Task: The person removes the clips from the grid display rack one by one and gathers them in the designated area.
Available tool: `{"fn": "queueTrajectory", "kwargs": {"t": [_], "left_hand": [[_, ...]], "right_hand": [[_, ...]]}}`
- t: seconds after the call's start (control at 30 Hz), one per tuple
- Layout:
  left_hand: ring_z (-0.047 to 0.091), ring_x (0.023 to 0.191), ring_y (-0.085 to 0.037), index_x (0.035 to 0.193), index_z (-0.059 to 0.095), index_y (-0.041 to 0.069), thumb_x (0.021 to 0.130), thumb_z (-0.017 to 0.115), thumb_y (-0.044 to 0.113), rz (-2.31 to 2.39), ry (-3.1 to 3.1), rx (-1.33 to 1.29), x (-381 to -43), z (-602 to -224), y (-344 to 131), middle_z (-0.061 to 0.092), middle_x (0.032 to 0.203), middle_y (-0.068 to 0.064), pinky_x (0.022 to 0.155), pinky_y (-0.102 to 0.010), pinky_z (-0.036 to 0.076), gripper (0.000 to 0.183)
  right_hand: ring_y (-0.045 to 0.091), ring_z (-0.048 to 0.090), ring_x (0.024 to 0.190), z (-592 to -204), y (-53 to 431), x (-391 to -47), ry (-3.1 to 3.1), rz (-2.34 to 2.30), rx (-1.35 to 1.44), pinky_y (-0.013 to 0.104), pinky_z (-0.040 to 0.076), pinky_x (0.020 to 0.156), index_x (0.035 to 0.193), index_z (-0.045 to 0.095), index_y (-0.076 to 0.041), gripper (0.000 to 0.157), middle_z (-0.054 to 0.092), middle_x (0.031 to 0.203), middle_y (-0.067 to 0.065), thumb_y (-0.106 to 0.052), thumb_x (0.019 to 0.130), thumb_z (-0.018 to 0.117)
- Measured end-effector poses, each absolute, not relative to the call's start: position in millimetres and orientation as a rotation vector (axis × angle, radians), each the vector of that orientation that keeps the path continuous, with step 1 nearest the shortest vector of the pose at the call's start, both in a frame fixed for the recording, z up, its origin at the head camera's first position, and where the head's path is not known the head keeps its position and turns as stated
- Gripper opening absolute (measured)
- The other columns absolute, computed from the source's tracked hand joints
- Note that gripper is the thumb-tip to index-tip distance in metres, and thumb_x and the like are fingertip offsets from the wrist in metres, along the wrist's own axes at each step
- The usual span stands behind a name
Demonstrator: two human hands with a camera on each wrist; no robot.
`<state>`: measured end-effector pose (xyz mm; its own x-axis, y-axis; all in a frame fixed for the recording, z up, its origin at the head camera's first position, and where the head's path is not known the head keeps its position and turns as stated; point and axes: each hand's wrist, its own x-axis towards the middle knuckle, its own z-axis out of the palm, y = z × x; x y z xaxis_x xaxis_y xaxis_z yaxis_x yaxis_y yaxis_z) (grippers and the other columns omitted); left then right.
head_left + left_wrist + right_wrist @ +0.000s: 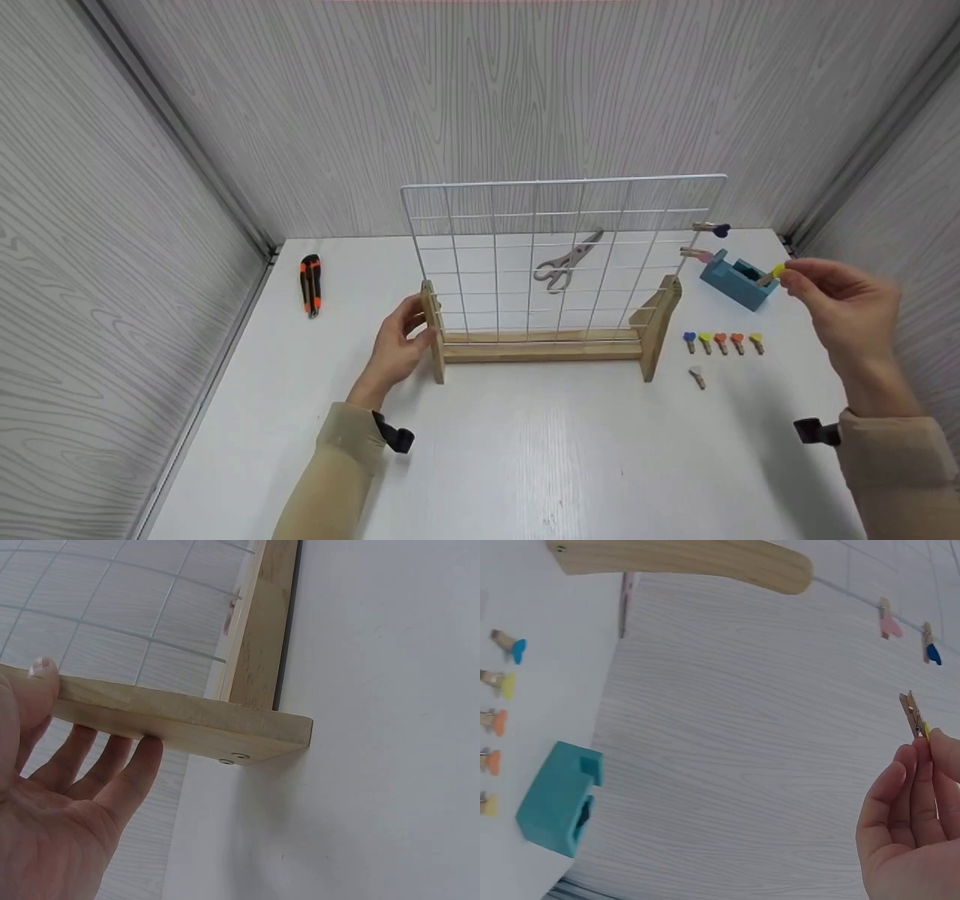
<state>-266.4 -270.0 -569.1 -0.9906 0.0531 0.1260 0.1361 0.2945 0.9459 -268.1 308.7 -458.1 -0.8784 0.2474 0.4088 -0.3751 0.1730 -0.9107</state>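
A white wire grid (534, 247) stands upright in a wooden stand (544, 351). My left hand (396, 346) holds the stand's left side board (187, 720), thumb on one face and fingertips on the other. Out to the right, my right hand (855, 307) pinches a small wooden clothespin (912, 712) with a yellow decoration between thumb and fingers. In the head view it is raised in front of the blue block-shaped holder (739, 281). On the grid's right edge are clipped a dark blue heart clothespin (712, 229) and a pink clothespin (697, 255).
Several heart clothespins (721, 343) lie in a row right of the stand, with a whitish clothespin (698, 377) nearer me. Grey scissors (566, 264) lie behind the grid. An orange-and-black utility knife (310, 286) lies far left. Wood-grain panels (480, 97) enclose the table.
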Motion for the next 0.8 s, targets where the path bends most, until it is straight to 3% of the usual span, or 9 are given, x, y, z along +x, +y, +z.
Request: {"fn": "queueTrajectory", "kwargs": {"t": [0.23, 0.37, 0.47, 0.67, 0.8], "left_hand": [[0.053, 0.159, -0.045, 0.162, 0.052, 0.004, 0.106, 0.065, -0.008, -1.839, -2.460, -0.204, -267, -570, -271, 0.058, 0.163, -0.021, 0.131, -0.056, 0.053, 0.059], [0.054, 0.158, -0.045, 0.162, 0.052, 0.003, 0.106, 0.065, -0.008, -1.838, -2.456, -0.201, -268, -569, -271, 0.059, 0.163, -0.021, 0.130, -0.055, 0.053, 0.059], [0.054, 0.158, -0.046, 0.162, 0.052, 0.003, 0.106, 0.066, -0.008, -1.839, -2.450, -0.205, -269, -570, -270, 0.060, 0.162, -0.022, 0.129, -0.054, 0.054, 0.059], [0.055, 0.157, -0.044, 0.160, 0.055, 0.005, 0.106, 0.068, -0.006, -1.839, -2.448, -0.198, -269, -570, -270, 0.061, 0.161, -0.021, 0.130, -0.053, 0.054, 0.057], [0.055, 0.158, -0.045, 0.160, 0.055, 0.005, 0.106, 0.068, -0.006, -1.839, -2.441, -0.206, -269, -570, -270, 0.061, 0.161, -0.021, 0.131, -0.057, 0.053, 0.056]], "right_hand": [[0.000, 0.075, 0.079, -507, 325, -269, -2.134, 1.854, 0.006, 0.007, 0.063, 0.076, 0.114, 0.083, 0.008, 0.015, 0.085, 0.091, -0.014, 0.004, 0.102, 0.077], [-0.005, 0.073, 0.083, -526, 332, -272, -2.453, 1.726, -0.083, 0.008, 0.061, 0.076, 0.125, 0.085, -0.004, 0.020, 0.081, 0.094, -0.027, -0.011, 0.107, 0.076], [-0.006, 0.072, 0.087, -539, 334, -276, -2.677, 1.623, -0.122, 0.010, 0.062, 0.077, 0.132, 0.082, -0.004, 0.028, 0.077, 0.095, -0.032, -0.020, 0.110, 0.075], [-0.003, 0.070, 0.092, -562, 338, -287, -2.991, 1.553, -0.147, 0.016, 0.065, 0.081, 0.142, 0.073, 0.003, 0.040, 0.082, 0.111, -0.017, -0.022, 0.111, 0.071], [0.009, 0.065, 0.092, -573, 339, -291, -3.137, 1.488, -0.140, 0.021, 0.061, 0.075, 0.139, 0.075, 0.002, 0.038, 0.079, 0.106, -0.012, -0.022, 0.111, 0.072]]}}
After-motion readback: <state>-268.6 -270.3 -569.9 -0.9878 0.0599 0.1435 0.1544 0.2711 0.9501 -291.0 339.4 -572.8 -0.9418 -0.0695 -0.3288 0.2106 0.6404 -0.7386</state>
